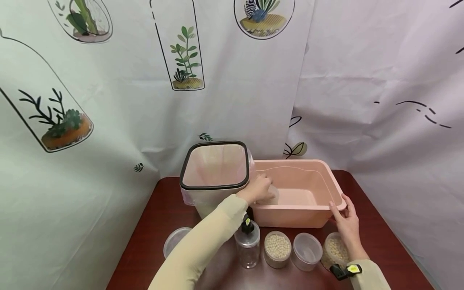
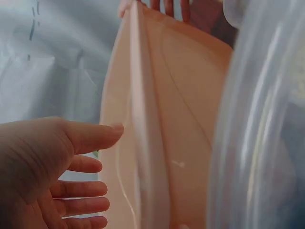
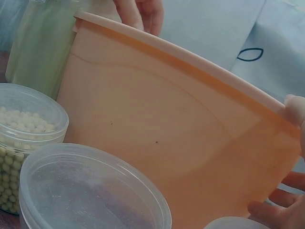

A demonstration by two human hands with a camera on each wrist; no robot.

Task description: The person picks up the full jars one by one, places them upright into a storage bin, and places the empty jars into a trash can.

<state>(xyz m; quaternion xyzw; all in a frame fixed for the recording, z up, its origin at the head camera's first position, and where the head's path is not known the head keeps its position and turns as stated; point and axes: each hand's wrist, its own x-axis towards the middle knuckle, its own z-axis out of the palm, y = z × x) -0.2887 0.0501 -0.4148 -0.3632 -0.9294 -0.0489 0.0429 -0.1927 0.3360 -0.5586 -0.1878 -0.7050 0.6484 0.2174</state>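
A pink plastic basin [image 1: 290,217] stands at the back right of the table. My left hand [image 1: 259,189] reaches over its left end, fingers extended; the left wrist view shows nothing between thumb and fingers. Below that hand, inside the basin, a round translucent piece [image 1: 274,195] is partly hidden. My right hand [image 1: 347,219] grips the basin's front right corner, its thumb [image 3: 294,107] on the rim and the fingers [image 3: 269,210] lower down. Near the right wrist stands a jar of pale beads [image 1: 337,249].
A lined trash bin [image 1: 214,188] stands left of the basin. Along the front are a clear bottle [image 1: 248,253], another bead jar [image 1: 277,246] and a clear round tub [image 1: 307,250]. Another clear round piece [image 1: 175,239] lies left, partly behind the left sleeve. A printed curtain [image 1: 232,108] hangs behind.
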